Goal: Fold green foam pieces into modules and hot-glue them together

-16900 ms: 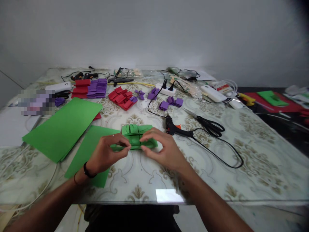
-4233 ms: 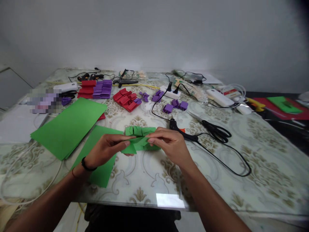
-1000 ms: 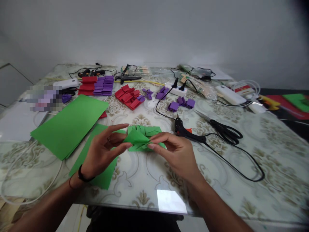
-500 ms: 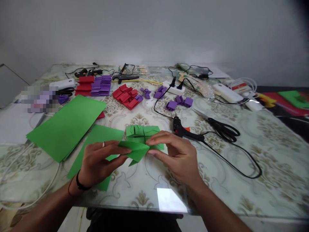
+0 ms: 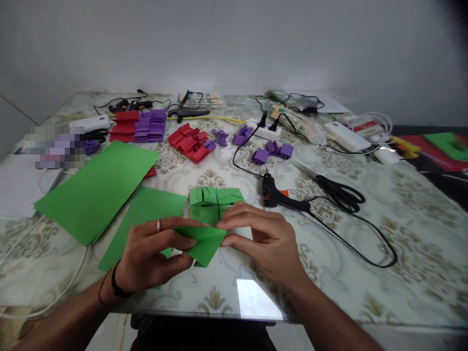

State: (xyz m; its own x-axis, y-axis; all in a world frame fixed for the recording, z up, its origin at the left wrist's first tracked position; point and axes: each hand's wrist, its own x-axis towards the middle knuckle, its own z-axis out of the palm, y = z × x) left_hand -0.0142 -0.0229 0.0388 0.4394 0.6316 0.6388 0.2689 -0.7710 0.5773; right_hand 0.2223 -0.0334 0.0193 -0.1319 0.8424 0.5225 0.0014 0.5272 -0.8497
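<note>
1. Near the tabletop's (image 5: 365, 273) front edge, the left hand (image 5: 149, 256) and right hand (image 5: 261, 239) pinch a folded green paper piece (image 5: 204, 241).
2. Folded green pieces (image 5: 214, 202) lie just behind it.
3. A glue gun (image 5: 280, 197) and scissors (image 5: 334, 190) lie toward the right edge.

Left hand (image 5: 153, 253): silver ring (image 5: 158, 225), black wristband (image 5: 115, 286)

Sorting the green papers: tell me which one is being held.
The small folded piece, pinched between the left hand and right hand. The flat sheets lie to the left; the folded stack sits behind the hands.
</note>
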